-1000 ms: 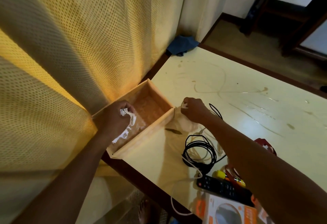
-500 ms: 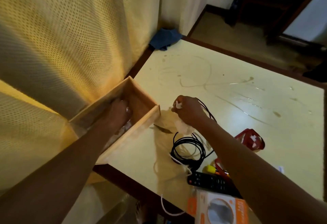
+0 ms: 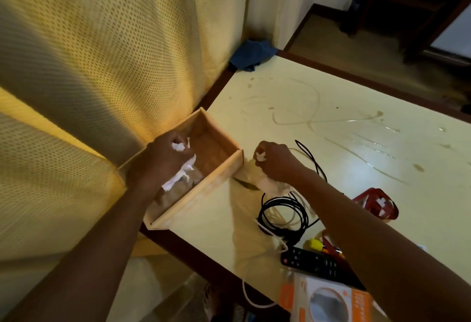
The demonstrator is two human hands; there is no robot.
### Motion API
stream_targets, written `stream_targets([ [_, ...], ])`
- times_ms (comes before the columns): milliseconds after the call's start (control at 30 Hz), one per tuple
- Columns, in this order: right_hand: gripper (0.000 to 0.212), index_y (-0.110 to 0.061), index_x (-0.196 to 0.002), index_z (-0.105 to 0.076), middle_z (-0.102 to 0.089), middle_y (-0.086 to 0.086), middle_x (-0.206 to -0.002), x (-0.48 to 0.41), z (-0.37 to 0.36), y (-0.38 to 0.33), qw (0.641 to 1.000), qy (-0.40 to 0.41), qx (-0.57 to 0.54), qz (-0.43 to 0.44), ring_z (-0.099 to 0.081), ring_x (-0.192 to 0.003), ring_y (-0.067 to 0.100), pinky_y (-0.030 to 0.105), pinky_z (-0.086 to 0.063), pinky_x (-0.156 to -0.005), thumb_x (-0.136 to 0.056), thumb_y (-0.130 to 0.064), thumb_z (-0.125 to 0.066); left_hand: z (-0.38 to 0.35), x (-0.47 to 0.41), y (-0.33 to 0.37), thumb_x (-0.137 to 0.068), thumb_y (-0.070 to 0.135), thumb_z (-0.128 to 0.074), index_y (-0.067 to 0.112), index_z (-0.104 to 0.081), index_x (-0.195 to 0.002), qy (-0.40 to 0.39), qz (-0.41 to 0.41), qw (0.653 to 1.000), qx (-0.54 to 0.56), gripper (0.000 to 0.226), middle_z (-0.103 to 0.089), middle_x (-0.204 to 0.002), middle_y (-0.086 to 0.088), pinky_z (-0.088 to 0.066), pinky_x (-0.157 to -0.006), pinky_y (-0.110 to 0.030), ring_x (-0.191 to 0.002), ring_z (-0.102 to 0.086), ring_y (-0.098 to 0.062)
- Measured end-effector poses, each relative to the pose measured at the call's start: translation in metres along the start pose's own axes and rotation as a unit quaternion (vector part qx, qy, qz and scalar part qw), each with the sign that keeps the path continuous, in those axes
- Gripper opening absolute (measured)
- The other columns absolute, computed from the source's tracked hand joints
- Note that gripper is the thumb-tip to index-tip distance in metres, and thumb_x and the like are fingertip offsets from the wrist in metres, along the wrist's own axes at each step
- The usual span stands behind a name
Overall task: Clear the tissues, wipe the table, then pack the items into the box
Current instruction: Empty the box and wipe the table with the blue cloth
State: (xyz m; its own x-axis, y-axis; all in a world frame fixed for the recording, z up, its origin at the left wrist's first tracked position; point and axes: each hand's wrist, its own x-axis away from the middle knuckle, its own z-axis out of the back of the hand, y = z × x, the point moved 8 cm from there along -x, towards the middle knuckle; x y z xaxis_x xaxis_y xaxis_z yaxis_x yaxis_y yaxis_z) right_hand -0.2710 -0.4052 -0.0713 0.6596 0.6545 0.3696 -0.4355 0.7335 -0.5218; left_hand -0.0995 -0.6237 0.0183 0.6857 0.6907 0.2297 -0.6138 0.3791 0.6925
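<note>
The wooden box [image 3: 204, 187] is sitting at the left edge of the tabletop [image 3: 344, 107], against the curtain, just as it was half a second ago. The left hand [image 3: 163, 161] was sunk inside the box then. Now it is hovering higher, over the box's near half, with its fingers curled round a white tissue [image 3: 179, 177] whose torn ends are poking out and trailing toward the box floor. The right hand [image 3: 275, 161] is staying just beside the box's far corner, pinching a tissue scrap [image 3: 261, 156] at its fingertips. Its wrist is lying over a crumpled tissue [image 3: 270, 185] on the tabletop.

A yellow mesh curtain [image 3: 102, 67] is filling the left of the view. Dried streaks and spots are marking the pale tabletop. An orange and white carton [image 3: 328, 301] is jutting in at the bottom edge, and a coiled black cable [image 3: 283, 214] is lying close under the right forearm. That forearm is covering part of a black remote [image 3: 311, 263] and part of a red object [image 3: 377, 202] beyond it. A blue cloth [image 3: 252, 53] is bunched at the far corner. A thin white cable [image 3: 244, 288] is hanging off the near edge, and a small yellow item [image 3: 316, 244] is showing beside the remote.
</note>
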Motion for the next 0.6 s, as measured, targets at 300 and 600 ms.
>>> stream_targets([
  [300, 0.054, -0.016, -0.123, -0.061, -0.063, 0.005, -0.115, 0.022, -0.034, -0.03, 0.996, -0.047, 0.077, 0.024, -0.061, -0.106, 0.024, 0.029, -0.043, -0.08, -0.083, -0.046, -0.08, 0.052, 0.017, 0.005, -0.091, 0.015, -0.068, 0.021, -0.066, -0.082, 0.016, -0.048, 0.998, 0.022, 0.011, -0.07, -0.083, 0.009, -0.046, -0.071, -0.028, -0.081, -0.063, -0.007],
  [600, 0.027, -0.012, -0.124, -0.061, -0.069, 0.008, -0.121, 0.031, -0.046, -0.047, 0.987, -0.073, 0.129, 0.055, -0.067, -0.108, 0.026, 0.032, -0.049, -0.087, -0.103, -0.027, -0.053, -0.019, 0.019, -0.029, -0.087, 0.017, -0.08, 0.027, -0.069, -0.097, -0.139, -0.044, 0.981, -0.132, 0.018, -0.072, -0.092, -0.003, -0.057, -0.06, -0.03, -0.076, -0.071, -0.016],
])
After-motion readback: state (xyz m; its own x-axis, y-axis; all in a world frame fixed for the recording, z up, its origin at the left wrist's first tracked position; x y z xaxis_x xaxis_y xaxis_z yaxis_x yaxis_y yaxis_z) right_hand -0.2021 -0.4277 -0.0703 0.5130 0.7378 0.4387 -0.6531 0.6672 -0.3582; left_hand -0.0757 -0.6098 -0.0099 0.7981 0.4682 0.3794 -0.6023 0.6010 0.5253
